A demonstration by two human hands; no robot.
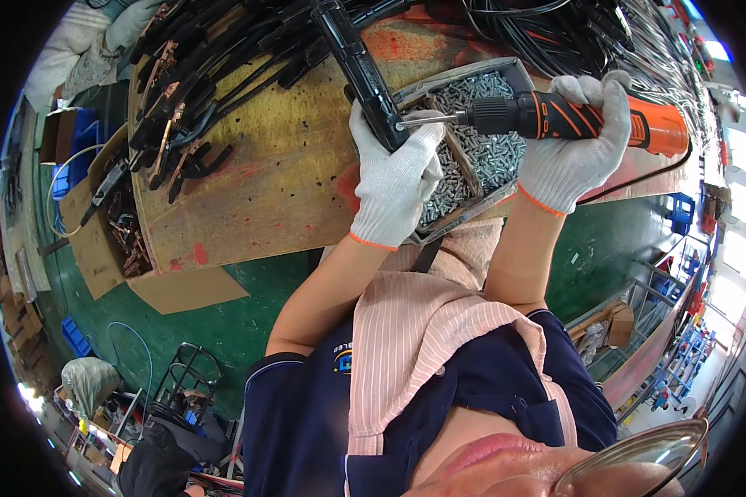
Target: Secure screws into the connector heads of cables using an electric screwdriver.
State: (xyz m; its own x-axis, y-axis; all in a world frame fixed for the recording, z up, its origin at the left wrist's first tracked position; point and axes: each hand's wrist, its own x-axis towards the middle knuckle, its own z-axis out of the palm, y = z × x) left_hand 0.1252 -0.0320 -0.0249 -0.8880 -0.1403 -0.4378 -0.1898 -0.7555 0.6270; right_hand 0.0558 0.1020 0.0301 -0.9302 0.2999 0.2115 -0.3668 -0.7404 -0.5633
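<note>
My right hand (pixel 574 149), in a white knit glove, is wrapped round an orange-and-black electric screwdriver (pixel 547 116). Its long steel bit points left and meets a small screw at the near end of a long, glossy black part (pixel 358 74). That part slants away from me, with my gloved left hand (pixel 396 178) closed round its near end. The left thumb and fingers are beside the bit tip. Beneath both hands, an open tray (pixel 518 73) holds many small silver screws (pixel 487 153) around a wooden divider (pixel 462 157).
Black handles with copper jaws (pixel 172 128) lie piled on the worn yellow table (pixel 257 195) at the left. Black cables (pixel 547 37) are heaped at the back. A cardboard box (pixel 91 257) with copper pieces stands by the table's left edge. The screwdriver's cord (pixel 638 178) trails off right.
</note>
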